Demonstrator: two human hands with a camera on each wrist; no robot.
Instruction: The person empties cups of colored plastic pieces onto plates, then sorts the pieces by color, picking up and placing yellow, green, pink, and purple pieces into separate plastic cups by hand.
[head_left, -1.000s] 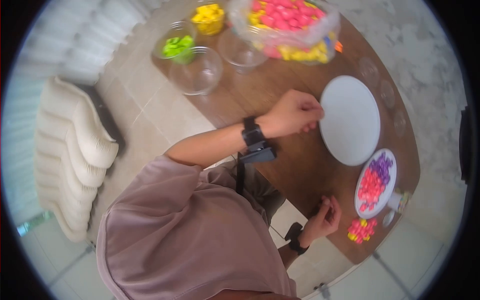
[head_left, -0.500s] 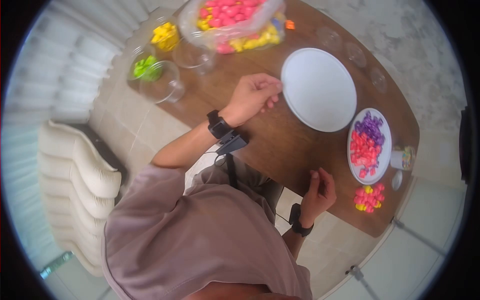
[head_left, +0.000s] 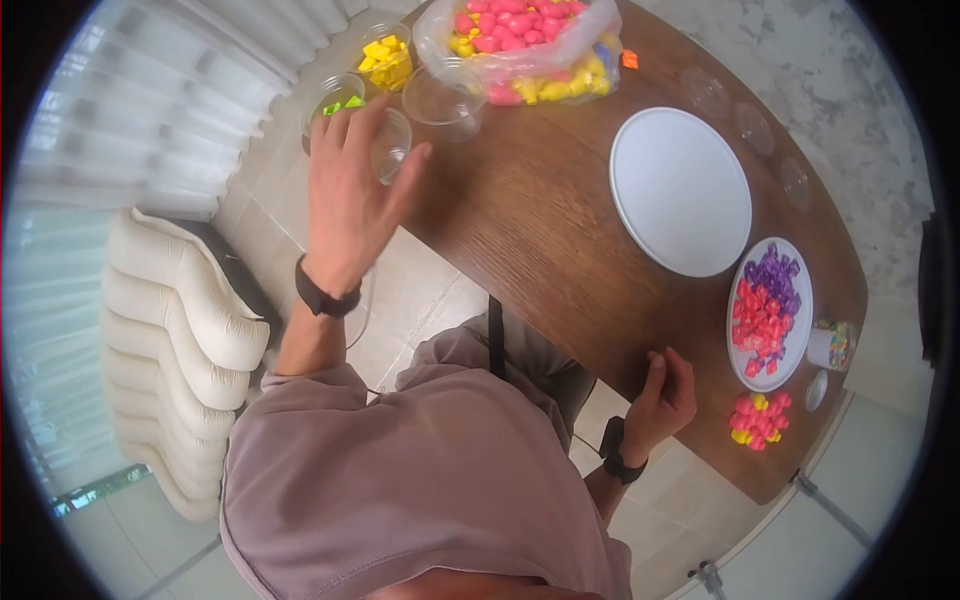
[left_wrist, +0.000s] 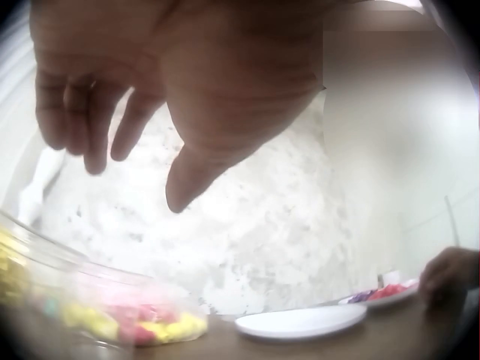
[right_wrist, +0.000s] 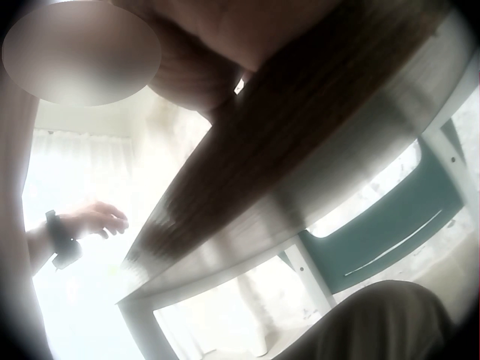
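My left hand (head_left: pixel 350 195) is raised over the left end of the table, fingers extended and thumb spread, with nothing in it. In the head view its fingertips overlap a see-through cup of green pieces (head_left: pixel 345 104) and a second see-through cup (head_left: pixel 396 150), both partly hidden behind the hand. The left wrist view shows the same hand (left_wrist: pixel 180 82) from the palm side, above the tabletop. My right hand (head_left: pixel 662 402) lies at the table's near edge, fingers loosely bent and holding nothing. A large white round board (head_left: pixel 682 190) lies between the hands, farther back.
Beyond the left hand stand a cup of yellow pieces (head_left: pixel 387 65), another see-through cup (head_left: pixel 445 100) and a big plastic bag (head_left: pixel 545 70) of pink and yellow pieces. A white plate (head_left: pixel 745 372) holds purple and red pieces. Beside it are a pink-and-yellow cluster (head_left: pixel 760 420) and a small jar (head_left: pixel 828 345).
My left hand has left the white board's edge and swung left toward the cups, its fingers spreading out. My right hand stays at the table edge. The head view has shifted.
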